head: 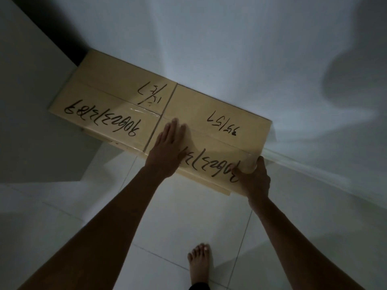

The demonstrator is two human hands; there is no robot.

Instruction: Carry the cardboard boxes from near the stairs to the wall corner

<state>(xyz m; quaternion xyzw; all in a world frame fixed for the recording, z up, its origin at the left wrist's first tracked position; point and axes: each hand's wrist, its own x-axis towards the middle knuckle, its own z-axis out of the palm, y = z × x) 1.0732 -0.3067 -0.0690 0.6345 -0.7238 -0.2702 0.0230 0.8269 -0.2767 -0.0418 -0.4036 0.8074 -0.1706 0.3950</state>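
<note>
Boxes abut edge to edge at wall; left hand flat, right hand seemingly gripping corner

Two taped cardboard boxes — left box, right box — sit side by side, touching, marker-scrawled tops up.

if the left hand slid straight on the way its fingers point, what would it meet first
The left hand lies flat on the right box, fingers pointing toward the wall. It would likely cross that box's top and meet the wall, though the seam beside the left box runs close.
</note>
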